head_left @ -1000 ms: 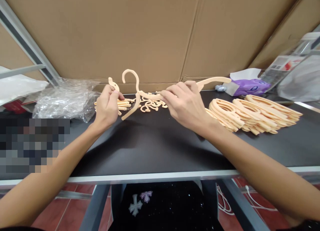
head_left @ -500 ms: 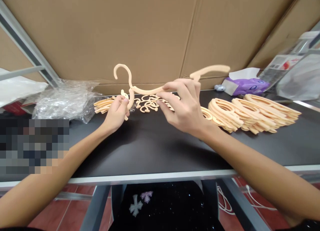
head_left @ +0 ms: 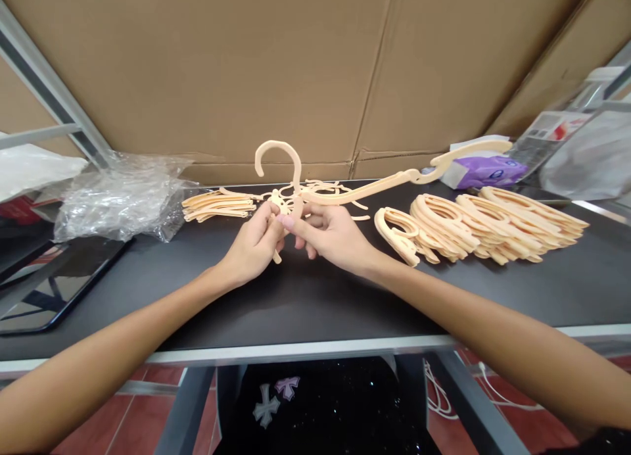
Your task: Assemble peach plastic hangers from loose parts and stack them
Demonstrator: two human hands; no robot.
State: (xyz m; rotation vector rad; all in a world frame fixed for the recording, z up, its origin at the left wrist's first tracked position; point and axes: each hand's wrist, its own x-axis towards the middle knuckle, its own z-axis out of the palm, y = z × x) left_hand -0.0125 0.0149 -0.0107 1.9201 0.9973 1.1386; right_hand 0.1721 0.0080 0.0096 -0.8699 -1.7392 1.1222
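A cream plastic folding hanger (head_left: 372, 191) is held above the black table, its hook upward and one jointed arm stretched out to the right. My left hand (head_left: 254, 241) pinches the hanger's lower centre, with a short piece poking out below the fingers. Close against it, my right hand (head_left: 335, 237) is closed on the same centre, thumb in front and fingers behind. The fingers hide the exact joint. Behind the hands lie loose cream hook pieces (head_left: 323, 187), partly covered. A pile of slim cream hanger arms (head_left: 217, 205) lies left of them.
Several folded hangers (head_left: 444, 225) lie in a row on the right of the black table (head_left: 296, 310). A purple tissue pack (head_left: 486, 172) stands behind them. Clear plastic bags (head_left: 123, 195) and a dark tablet-like device (head_left: 64, 284) lie at left. Cardboard (head_left: 236, 67) rises at the back.
My right hand has moved left from the hanger's arm to its centre, beside my left hand. The hanger and left hand have shifted right, and the outer arm section now reaches farther right.
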